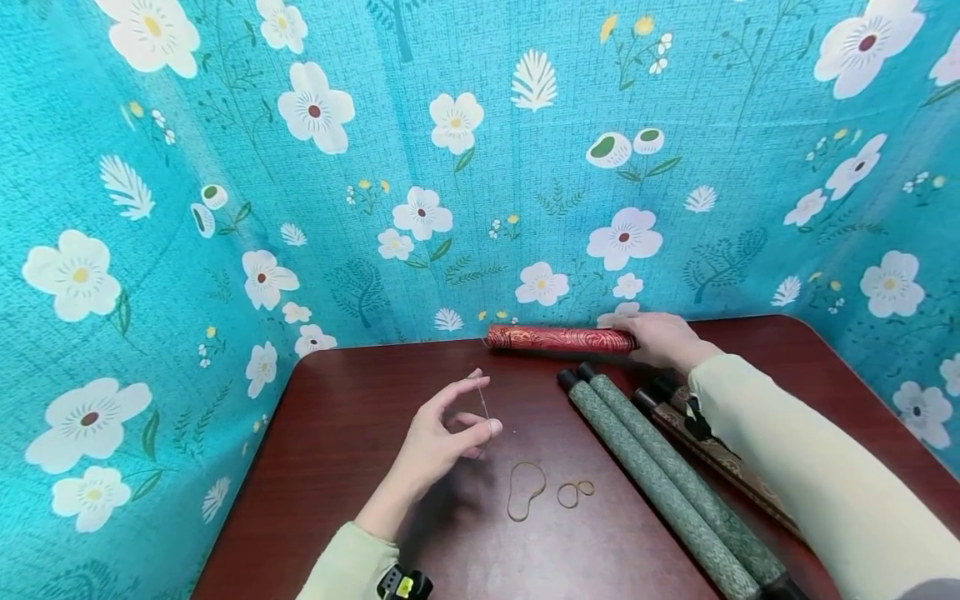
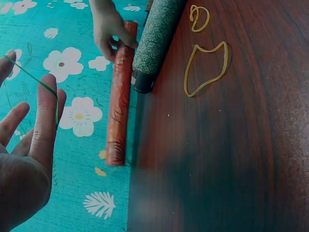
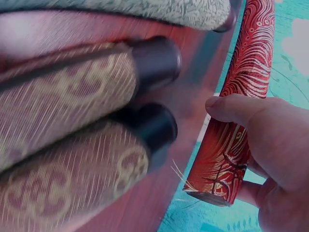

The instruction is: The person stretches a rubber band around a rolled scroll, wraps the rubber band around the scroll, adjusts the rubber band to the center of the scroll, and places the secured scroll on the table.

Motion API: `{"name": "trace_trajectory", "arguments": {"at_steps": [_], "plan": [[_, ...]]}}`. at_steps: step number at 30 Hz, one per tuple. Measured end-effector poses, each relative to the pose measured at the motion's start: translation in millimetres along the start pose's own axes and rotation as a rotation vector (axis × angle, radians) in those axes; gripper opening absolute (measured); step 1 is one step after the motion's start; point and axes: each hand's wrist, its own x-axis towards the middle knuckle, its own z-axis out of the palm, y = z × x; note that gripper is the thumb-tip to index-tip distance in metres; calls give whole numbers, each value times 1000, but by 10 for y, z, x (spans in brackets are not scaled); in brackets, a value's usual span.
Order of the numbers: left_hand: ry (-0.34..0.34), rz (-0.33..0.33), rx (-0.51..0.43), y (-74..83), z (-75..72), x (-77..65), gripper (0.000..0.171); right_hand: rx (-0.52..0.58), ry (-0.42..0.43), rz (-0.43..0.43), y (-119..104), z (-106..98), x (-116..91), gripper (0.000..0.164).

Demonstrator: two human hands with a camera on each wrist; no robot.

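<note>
Head view: The left hand (image 1: 442,421) spreads a thin band (image 1: 483,400) wide as the right hand (image 1: 663,337) grips a red roll (image 1: 555,338) by one end at the counter's (image 1: 337,433) far edge, apparently to lift it; the next move likely calls for bringing roll to band.

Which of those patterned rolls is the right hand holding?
The red roll, along the far edge of the table, its end gripped by the right hand. It alone is red; the green rolls and brown rolls have dark end caps.
</note>
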Motion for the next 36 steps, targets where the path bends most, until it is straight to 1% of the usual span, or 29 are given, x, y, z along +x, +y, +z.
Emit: {"name": "trace_trajectory", "arguments": {"at_steps": [7,11,15,20,25,30,36], "plan": [[71,-11,36,-52,-7,27,62,-16,74,-29,101,-122,-263,64],[101,-6,34,-45,5,53,63,-26,108,-46,129,-218,-412,67],[130,1,21,-34,13,85,64,-38,137,-63,119,-320,-542,65],[152,4,7,-31,22,133,63,-31,175,-72,68,-415,-705,60],[169,18,0,-14,27,172,63,-8,244,-101,-13,-463,-874,58],[188,28,19,51,45,212,66,-5,298,-136,-93,-490,-996,55],[200,32,51,141,77,229,66,-7,320,-158,-162,-518,-1088,57]]}}
